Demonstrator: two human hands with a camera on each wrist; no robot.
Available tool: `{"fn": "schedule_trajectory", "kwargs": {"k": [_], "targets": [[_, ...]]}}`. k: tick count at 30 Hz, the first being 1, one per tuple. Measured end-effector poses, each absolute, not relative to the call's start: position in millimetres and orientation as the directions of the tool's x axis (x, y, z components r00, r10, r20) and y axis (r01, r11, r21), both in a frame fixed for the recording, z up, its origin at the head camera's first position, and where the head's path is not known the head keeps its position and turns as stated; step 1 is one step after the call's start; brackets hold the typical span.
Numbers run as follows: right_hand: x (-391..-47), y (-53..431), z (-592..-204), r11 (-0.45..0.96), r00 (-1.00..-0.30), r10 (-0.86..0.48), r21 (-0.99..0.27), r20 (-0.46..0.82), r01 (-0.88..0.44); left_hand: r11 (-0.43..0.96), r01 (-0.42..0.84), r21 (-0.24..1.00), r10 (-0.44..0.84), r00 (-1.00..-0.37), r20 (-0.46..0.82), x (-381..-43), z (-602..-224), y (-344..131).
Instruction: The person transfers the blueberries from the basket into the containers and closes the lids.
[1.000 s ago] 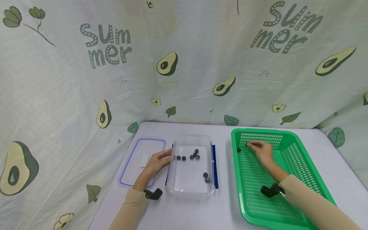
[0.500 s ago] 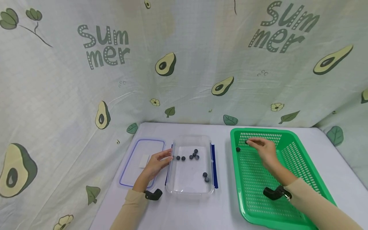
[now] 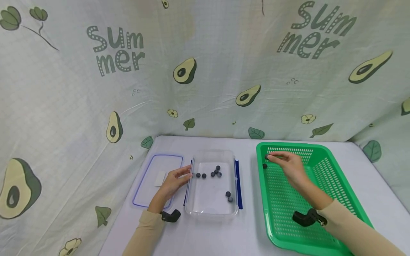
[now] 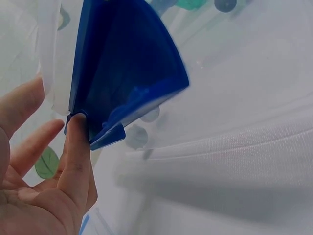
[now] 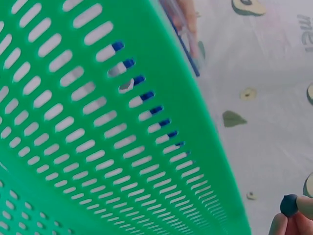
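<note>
My right hand (image 3: 291, 169) pinches a dark blueberry (image 5: 289, 205) between thumb and fingertips, over the far left part of the green basket (image 3: 267, 227). Another blueberry (image 3: 264, 166) lies in the basket just below those fingertips. My left hand (image 3: 173, 183) rests with extended fingers against the left side of a clear plastic box (image 3: 211, 214). In the left wrist view, its fingertips touch the box's blue side flap (image 4: 127, 63), which hangs outward. Inside the box several blueberries (image 3: 216, 171) lie spread out, with two more near the right wall.
Left of the box, a clear lid (image 3: 145, 192) with a blue-purple edge lies flat on the white table (image 3: 250, 227), partly behind my left hand. Another blue flap (image 3: 239, 185) sticks out from the box's right side. A printed curtain (image 3: 211, 117) hangs behind the table.
My right hand has shifted left and slightly up within the basket, bringing the pinched blueberry closer to the basket's left wall. My left hand and the box have stayed in place.
</note>
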State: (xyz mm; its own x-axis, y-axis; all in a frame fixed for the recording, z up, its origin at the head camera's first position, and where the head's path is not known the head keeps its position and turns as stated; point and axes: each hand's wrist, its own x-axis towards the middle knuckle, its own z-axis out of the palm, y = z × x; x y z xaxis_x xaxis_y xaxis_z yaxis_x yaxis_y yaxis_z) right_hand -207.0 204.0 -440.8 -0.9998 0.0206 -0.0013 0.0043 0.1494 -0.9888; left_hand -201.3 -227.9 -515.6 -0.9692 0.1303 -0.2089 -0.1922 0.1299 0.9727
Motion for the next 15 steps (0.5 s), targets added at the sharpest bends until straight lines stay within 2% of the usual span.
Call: {"fn": "schedule_trajectory", "kwargs": {"k": [8, 15], "targets": [[-202, 188, -430, 0.216, -1.0, -0.029, -0.976, 0.01, -0.016, 0.138, -0.195, 0.971, 0.128, -0.969, -0.213, -202, -516, -228], [-202, 169, -423, 0.197, -0.997, -0.074, -0.98, -0.018, 0.003, 0.122, -0.2, 0.972, 0.119, -0.969, -0.215, -203, -516, -228]]}}
